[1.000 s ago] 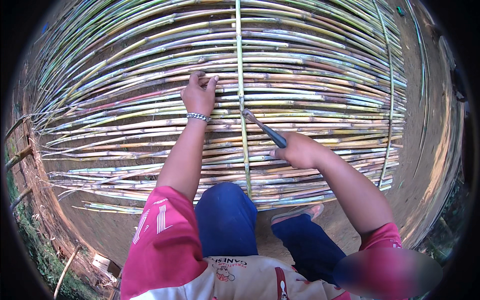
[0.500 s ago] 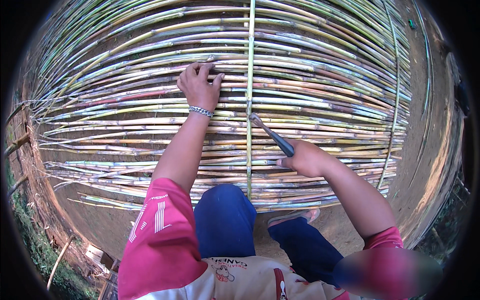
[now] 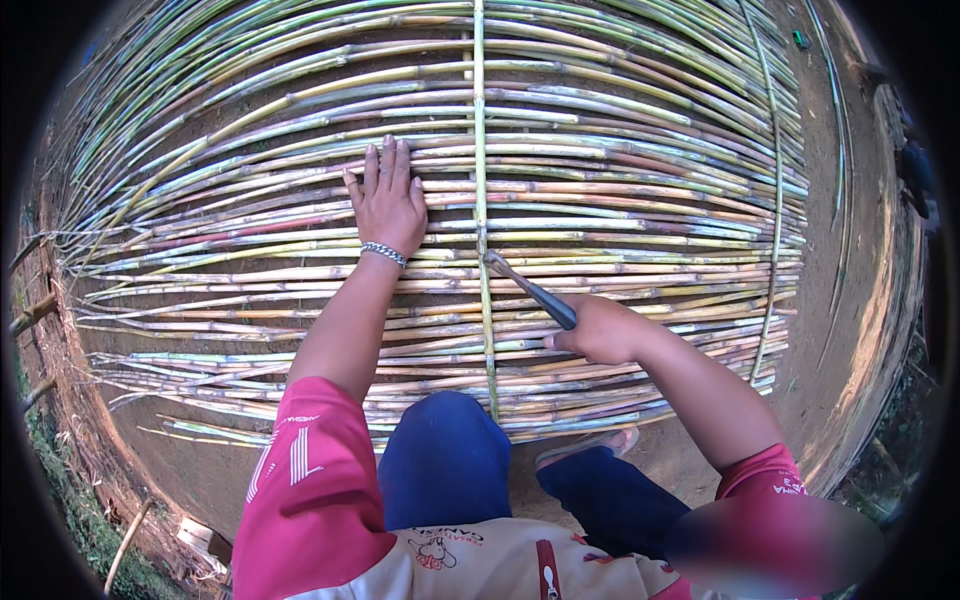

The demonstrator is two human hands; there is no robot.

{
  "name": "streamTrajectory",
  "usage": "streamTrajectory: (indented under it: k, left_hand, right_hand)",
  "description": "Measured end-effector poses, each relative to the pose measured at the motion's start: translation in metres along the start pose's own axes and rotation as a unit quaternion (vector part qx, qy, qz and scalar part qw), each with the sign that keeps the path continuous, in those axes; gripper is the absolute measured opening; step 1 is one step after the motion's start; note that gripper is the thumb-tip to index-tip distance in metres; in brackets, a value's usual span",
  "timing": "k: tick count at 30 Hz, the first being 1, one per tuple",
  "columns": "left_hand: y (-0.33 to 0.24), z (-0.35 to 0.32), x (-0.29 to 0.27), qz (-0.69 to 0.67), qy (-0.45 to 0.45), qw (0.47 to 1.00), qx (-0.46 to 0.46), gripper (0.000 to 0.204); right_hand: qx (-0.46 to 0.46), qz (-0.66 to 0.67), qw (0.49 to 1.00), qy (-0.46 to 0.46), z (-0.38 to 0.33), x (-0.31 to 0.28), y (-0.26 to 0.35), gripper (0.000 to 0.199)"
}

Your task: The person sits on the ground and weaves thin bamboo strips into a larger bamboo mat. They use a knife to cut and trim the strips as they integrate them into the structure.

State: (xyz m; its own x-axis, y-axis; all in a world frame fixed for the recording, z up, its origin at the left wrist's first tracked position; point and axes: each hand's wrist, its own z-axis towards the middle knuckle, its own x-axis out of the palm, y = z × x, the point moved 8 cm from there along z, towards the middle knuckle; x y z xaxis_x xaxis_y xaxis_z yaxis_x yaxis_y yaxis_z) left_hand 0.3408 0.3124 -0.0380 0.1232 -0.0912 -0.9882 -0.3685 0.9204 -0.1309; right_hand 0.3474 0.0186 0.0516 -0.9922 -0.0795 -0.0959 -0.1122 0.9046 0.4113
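A wide mat of thin bamboo canes (image 3: 620,190) lies flat on the dirt before me, crossed by a pale upright cane (image 3: 480,140). My left hand (image 3: 387,195), with a metal bracelet at the wrist, presses flat on the canes just left of that upright cane, fingers spread. My right hand (image 3: 597,328) is closed around the dark handle of a pair of pliers (image 3: 528,289). The tool's metal tip touches the upright cane where it crosses the horizontal canes. My knees in blue trousers rest at the mat's near edge.
A second thin upright cane (image 3: 775,220) crosses the mat at the right. Bare brown dirt (image 3: 850,260) surrounds the mat. Loose sticks (image 3: 35,315) and grass lie at the left edge. A sandalled foot (image 3: 590,445) sits by the mat's near edge.
My left hand has slid further up the mat and flattened. The pliers' tip stays at the upright cane while the view shifts slightly.
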Motion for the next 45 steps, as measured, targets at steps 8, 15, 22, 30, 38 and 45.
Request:
streamTrajectory:
  k: [8,15,22,30,38,45]
  left_hand:
    - [-0.004,0.006,0.007,0.064,0.032,0.997,-0.013,0.062]
    - [-0.001,0.005,0.005,0.026,0.004,1.0,-0.014,0.061]
    - [0.001,0.004,-0.008,-0.026,-0.04,0.999,-0.012,0.059]
    - [0.002,0.004,-0.012,-0.055,-0.053,0.997,-0.018,0.055]
    - [0.003,-0.004,-0.008,-0.035,-0.002,0.999,-0.013,0.055]
    - [0.007,0.003,0.004,0.033,0.037,0.999,-0.005,0.063]
  right_hand:
    - [-0.023,-0.008,0.999,-0.022,0.005,0.004,-0.007,0.058]
    - [-0.021,-0.007,0.999,-0.045,0.003,0.006,-0.006,0.056]
    - [-0.029,-0.029,0.998,-0.056,0.01,0.008,-0.011,0.058]
    - [0.015,0.013,1.0,-0.02,-0.005,0.003,0.003,0.059]
    - [0.002,0.009,0.999,-0.036,0.001,0.009,-0.004,0.055]
    - [-0.009,0.02,0.999,-0.045,0.001,0.008,0.001,0.057]
